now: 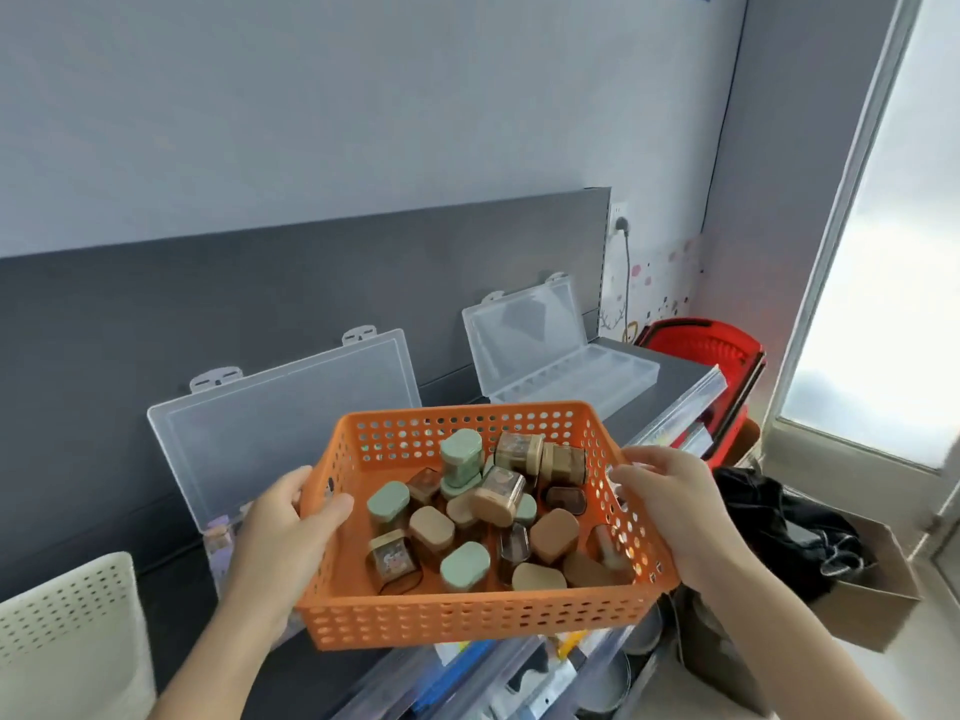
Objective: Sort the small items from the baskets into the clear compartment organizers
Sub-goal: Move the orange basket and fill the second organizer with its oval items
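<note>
A basket (467, 613) is held up in the middle, over the near edge of the surface (675, 363), with the left grip (280, 527) on its left wall and the right grip (675, 506) on its right wall. Small jars (462, 457) lie heaped inside it. Behind it to the left stands the near organizer (291, 423), lid up against the back panel (208, 304). The far organizer (571, 376) lies farther right. A cardboard box (878, 589) sits on the floor at right.
</note>
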The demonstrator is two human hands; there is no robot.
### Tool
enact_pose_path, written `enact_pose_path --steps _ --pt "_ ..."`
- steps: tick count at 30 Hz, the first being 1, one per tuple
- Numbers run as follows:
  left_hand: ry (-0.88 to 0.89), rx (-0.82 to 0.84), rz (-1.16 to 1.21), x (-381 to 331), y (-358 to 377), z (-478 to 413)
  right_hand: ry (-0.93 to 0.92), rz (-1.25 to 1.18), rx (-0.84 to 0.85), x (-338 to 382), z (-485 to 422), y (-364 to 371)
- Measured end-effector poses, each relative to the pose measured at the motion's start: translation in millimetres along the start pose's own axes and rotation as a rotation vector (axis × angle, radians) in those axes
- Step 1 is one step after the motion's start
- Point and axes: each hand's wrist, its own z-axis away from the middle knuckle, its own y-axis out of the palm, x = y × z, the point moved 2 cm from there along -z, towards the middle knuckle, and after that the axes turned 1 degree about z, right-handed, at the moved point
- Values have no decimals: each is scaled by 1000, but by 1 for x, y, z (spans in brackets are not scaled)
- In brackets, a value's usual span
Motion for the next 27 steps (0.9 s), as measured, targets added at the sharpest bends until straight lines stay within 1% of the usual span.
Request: enact_pose_path --steps 3,7,10,12,16,19,23,27 --pt "-12 -13 -1 -5 26 -30 -16 12 -16 5 -42 -4" --pt "-15 -34 19 -18 53 -64 2 0 22 14 -93 -3" --pt "-15 -48 -6 -27 70 -83 -6 14 31 15 -131 -3" --pt "-33 -70 -17 -30 81 -90 -7 17 65 16 -153 -3" --pt "-85 -173 -54 -32 93 -98 -38 -6 185 18 -194 4" --pt "-139 -288 -65 -32 96 -95 -66 3 329 23 -221 20" --pt "-179 -439 -101 -39 98 -82 -126 76 495 29 -249 41" --pt "-233 -556 -137 -47 98 -70 -150 119 619 35 -264 62"
